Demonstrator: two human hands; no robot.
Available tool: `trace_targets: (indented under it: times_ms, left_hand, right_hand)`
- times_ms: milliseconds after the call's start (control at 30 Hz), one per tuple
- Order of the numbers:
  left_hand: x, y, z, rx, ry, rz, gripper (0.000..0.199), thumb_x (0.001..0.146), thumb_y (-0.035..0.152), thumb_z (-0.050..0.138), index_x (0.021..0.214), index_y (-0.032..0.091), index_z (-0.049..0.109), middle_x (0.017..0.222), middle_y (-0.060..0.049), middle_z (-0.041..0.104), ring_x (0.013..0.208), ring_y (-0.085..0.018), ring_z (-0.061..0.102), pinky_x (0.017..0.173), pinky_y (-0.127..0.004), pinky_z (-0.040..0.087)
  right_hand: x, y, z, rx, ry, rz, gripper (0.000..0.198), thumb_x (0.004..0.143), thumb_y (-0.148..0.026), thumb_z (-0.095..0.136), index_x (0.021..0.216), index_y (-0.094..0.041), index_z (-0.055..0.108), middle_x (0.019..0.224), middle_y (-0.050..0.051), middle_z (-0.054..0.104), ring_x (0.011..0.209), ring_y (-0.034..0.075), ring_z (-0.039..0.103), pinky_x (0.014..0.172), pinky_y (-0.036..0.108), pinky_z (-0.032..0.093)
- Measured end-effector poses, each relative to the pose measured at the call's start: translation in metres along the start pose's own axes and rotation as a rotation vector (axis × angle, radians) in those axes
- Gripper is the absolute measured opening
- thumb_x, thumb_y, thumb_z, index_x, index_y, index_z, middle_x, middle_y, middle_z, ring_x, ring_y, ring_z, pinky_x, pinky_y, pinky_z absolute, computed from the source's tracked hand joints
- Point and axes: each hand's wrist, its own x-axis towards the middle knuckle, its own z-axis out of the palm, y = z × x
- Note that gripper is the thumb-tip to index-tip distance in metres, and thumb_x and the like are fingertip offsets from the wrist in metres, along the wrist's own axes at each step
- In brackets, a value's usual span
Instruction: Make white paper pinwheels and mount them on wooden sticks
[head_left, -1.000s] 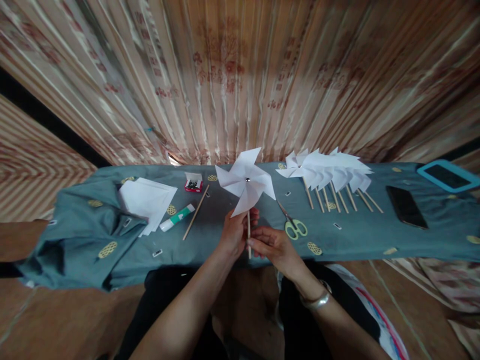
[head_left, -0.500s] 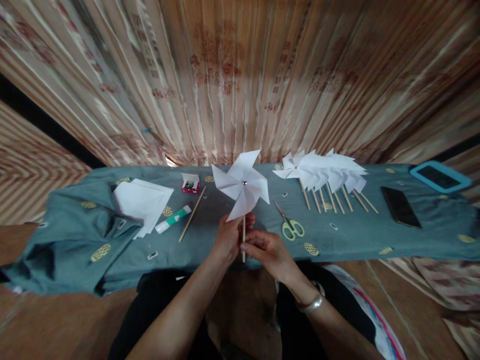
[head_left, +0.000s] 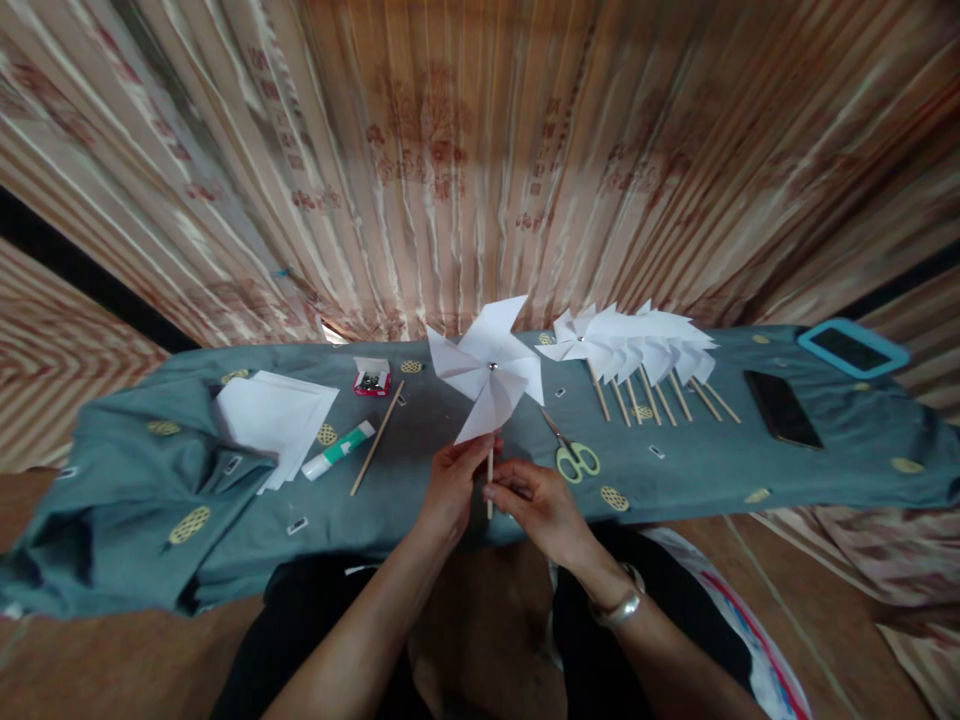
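Pinwheel (head_left: 478,362) of crisp, creased white paper with silvery pin (head_left: 492,366) and slender wooden stick (head_left: 490,472), over middle of cloth-covered tabletop (head_left: 697,475); pinched low on the stick by right hand (head_left: 536,500), clasped higher up by left hand (head_left: 452,485). Apparently at a steadying or adjusting stage; probably calling next for light grip, sparing thin blades (head_left: 498,322).

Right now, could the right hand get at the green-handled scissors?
Probably yes: the scissors lie close beyond the right hand and nothing visible blocks the way, though it would likely have to let go of the pinwheel's stick first.
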Motion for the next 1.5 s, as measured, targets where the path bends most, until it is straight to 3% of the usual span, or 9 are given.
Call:
trace_targets:
  times_ms: [300, 567, 700, 767, 867, 1000, 1100, 1267, 1500]
  left_hand:
    - [0.000, -0.004, -0.004, 0.059, -0.011, 0.043, 0.035, 0.045, 0.037, 0.090, 0.070, 0.016, 0.078, 0.069, -0.006, 0.074, 0.068, -0.015, 0.064, 0.074, -0.028, 0.047]
    - [0.002, -0.008, -0.007, 0.210, -0.031, 0.106, 0.022, 0.052, 0.034, 0.083, 0.067, 0.019, 0.077, 0.072, -0.004, 0.076, 0.074, -0.020, 0.068, 0.083, -0.033, 0.049]
    - [-0.001, -0.007, -0.008, 0.327, -0.085, 0.132, 0.019, 0.055, 0.033, 0.081, 0.070, 0.022, 0.078, 0.078, -0.003, 0.077, 0.084, -0.023, 0.070, 0.088, -0.034, 0.049]
    - [-0.003, -0.007, -0.009, 0.385, -0.111, 0.129, 0.021, 0.056, 0.035, 0.081, 0.071, 0.022, 0.078, 0.079, -0.003, 0.077, 0.087, -0.025, 0.070, 0.089, -0.035, 0.050]
    - [-0.006, -0.007, -0.010, 0.461, -0.157, 0.129, 0.022, 0.057, 0.039, 0.081, 0.072, 0.023, 0.078, 0.081, -0.003, 0.078, 0.092, -0.026, 0.069, 0.092, -0.036, 0.049]
    - [-0.009, -0.010, -0.012, 0.513, -0.184, 0.102, 0.022, 0.058, 0.040, 0.079, 0.072, 0.023, 0.078, 0.082, -0.003, 0.078, 0.091, -0.027, 0.068, 0.091, -0.036, 0.049]
    - [-0.009, -0.010, -0.011, 0.485, -0.160, 0.071, 0.019, 0.057, 0.038, 0.080, 0.069, 0.022, 0.078, 0.081, -0.005, 0.077, 0.085, -0.026, 0.068, 0.087, -0.036, 0.050]
    - [-0.008, -0.009, -0.008, 0.421, -0.111, 0.062, 0.020, 0.051, 0.037, 0.085, 0.061, 0.022, 0.077, 0.070, -0.005, 0.075, 0.079, -0.025, 0.067, 0.084, -0.035, 0.050]
    - [-0.006, -0.010, -0.008, 0.395, -0.114, 0.076, 0.024, 0.053, 0.038, 0.085, 0.072, 0.024, 0.079, 0.080, -0.005, 0.078, 0.082, -0.024, 0.069, 0.087, -0.036, 0.051]
  right_hand:
    - [0.001, -0.008, -0.012, -0.073, 0.066, -0.067, 0.019, 0.082, -0.037, 0.068, 0.086, -0.019, 0.070, 0.080, 0.003, 0.072, 0.072, 0.017, 0.066, 0.067, 0.028, 0.050]
    - [0.005, -0.027, -0.045, 0.034, 0.464, -0.137, 0.028, 0.076, -0.047, 0.071, 0.075, -0.019, 0.067, 0.061, 0.000, 0.068, 0.054, 0.013, 0.058, 0.053, 0.025, 0.045]
    - [0.007, -0.029, -0.064, 0.052, 0.701, -0.240, 0.034, 0.073, -0.044, 0.075, 0.096, -0.020, 0.067, 0.091, 0.007, 0.075, 0.081, 0.018, 0.068, 0.076, 0.034, 0.054]
    - [0.008, -0.028, -0.071, 0.015, 0.767, -0.286, 0.044, 0.072, -0.044, 0.077, 0.107, -0.020, 0.065, 0.111, 0.010, 0.071, 0.097, 0.021, 0.067, 0.092, 0.041, 0.051]
    - [0.008, -0.028, -0.078, -0.014, 0.747, -0.291, 0.052, 0.070, -0.046, 0.078, 0.113, -0.021, 0.063, 0.125, 0.012, 0.065, 0.113, 0.024, 0.062, 0.103, 0.046, 0.045]
    - [0.008, -0.030, -0.078, 0.077, 0.595, -0.250, 0.051, 0.072, -0.051, 0.075, 0.112, -0.022, 0.063, 0.124, 0.011, 0.067, 0.117, 0.025, 0.061, 0.103, 0.044, 0.046]
    - [0.008, -0.032, -0.076, 0.162, 0.501, -0.182, 0.048, 0.072, -0.053, 0.074, 0.108, -0.023, 0.064, 0.112, 0.009, 0.072, 0.108, 0.024, 0.066, 0.095, 0.039, 0.051]
    - [0.009, -0.030, -0.074, 0.203, 0.489, -0.111, 0.046, 0.065, -0.053, 0.078, 0.097, -0.023, 0.065, 0.089, 0.005, 0.075, 0.087, 0.021, 0.069, 0.080, 0.034, 0.054]
    - [0.007, -0.029, -0.069, 0.295, 0.475, -0.038, 0.035, 0.062, -0.045, 0.082, 0.085, -0.022, 0.069, 0.069, 0.000, 0.071, 0.064, 0.015, 0.064, 0.063, 0.027, 0.051]
